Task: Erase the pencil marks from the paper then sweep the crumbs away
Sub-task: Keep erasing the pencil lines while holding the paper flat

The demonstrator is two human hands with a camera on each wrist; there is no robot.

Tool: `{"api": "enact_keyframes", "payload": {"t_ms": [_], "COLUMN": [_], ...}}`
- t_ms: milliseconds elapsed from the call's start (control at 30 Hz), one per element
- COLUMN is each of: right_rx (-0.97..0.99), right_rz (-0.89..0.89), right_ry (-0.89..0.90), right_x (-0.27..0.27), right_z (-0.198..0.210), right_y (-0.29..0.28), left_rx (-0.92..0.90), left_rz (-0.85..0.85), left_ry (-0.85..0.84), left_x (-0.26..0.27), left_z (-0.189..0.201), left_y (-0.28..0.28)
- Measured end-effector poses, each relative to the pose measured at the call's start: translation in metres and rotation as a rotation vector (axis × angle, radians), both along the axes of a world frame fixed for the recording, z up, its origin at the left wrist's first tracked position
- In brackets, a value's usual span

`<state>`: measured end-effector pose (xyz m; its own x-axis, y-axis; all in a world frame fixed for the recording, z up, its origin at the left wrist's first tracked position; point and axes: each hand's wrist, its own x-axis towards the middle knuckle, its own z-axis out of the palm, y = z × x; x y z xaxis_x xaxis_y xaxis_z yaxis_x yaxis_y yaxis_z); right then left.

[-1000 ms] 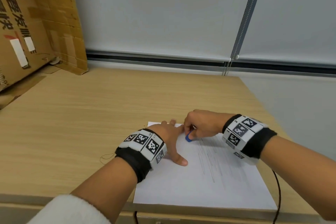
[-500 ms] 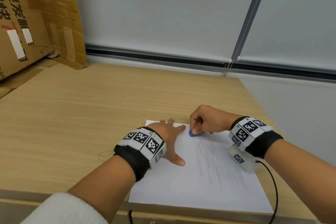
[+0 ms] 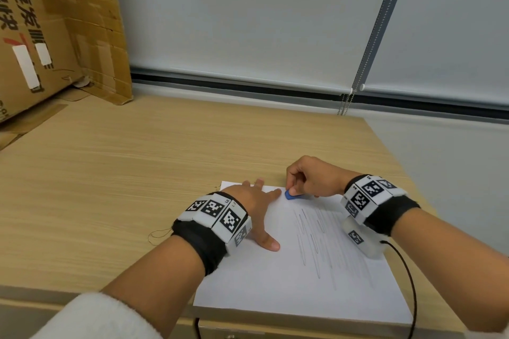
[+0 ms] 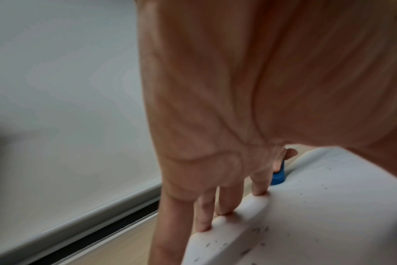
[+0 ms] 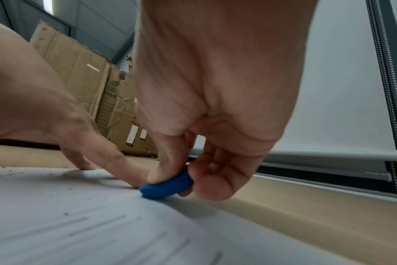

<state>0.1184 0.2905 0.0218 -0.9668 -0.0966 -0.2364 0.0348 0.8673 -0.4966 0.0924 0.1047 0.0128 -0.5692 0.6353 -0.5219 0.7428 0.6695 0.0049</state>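
A white sheet of paper (image 3: 278, 286) lies at the near right of the wooden desk (image 3: 124, 173), with grey pencil strokes (image 3: 319, 242) down its right half. My right hand (image 3: 308, 179) pinches a small blue eraser (image 3: 290, 195) between thumb and fingers, its edge down on the paper's far edge (image 5: 125, 206). The eraser (image 5: 168, 184) shows plainly in the right wrist view. My left hand (image 3: 253, 201) lies flat with straight fingers (image 4: 229, 202) pressing the paper's far left corner. Dark crumbs (image 4: 258, 231) speckle the sheet (image 4: 329, 206) near my left fingers.
Large cardboard boxes (image 3: 41, 36) lean at the desk's far left. A roller blind (image 3: 248, 22) with a bead chain (image 3: 344, 104) hangs behind the desk. The desk's right edge (image 3: 391, 151) runs close beside the paper. A thin black cable (image 3: 410, 283) trails from my right wrist.
My right hand with the eraser slid away from me, from lower on the sheet to its far edge. The left hand stayed pressed on the paper.
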Motion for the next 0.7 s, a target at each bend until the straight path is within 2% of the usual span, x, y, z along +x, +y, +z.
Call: {"api": "enact_keyframes", "payload": {"t_ms": [67, 200, 367, 500, 633, 700], "right_rx": [-0.012, 0.048, 0.057, 0.099, 0.077, 0.065], "right_rz": [-0.003, 0.094, 0.011, 0.126, 0.028, 0.026], "right_ry": [0.003, -0.152, -0.038, -0.211, -0.101, -0.114], "right_x": [0.001, 0.003, -0.001, 0.008, 0.008, 0.014], "right_z": [0.000, 0.007, 0.005, 0.011, 0.009, 0.007], "right_y": [0.000, -0.003, -0.006, -0.009, -0.005, -0.005], "left_rx": [-0.006, -0.008, -0.015, -0.053, -0.063, -0.066], "left_rz": [0.002, 0.004, 0.001, 0.005, 0.010, 0.005], "left_ry": [-0.004, -0.005, 0.019, 0.024, 0.023, 0.030], "left_x": [0.000, 0.001, 0.002, 0.004, 0.003, 0.004], "left_z": [0.000, 0.002, 0.002, 0.005, 0.005, 0.005], "left_y": [0.001, 0.000, 0.001, 0.004, 0.004, 0.004]}}
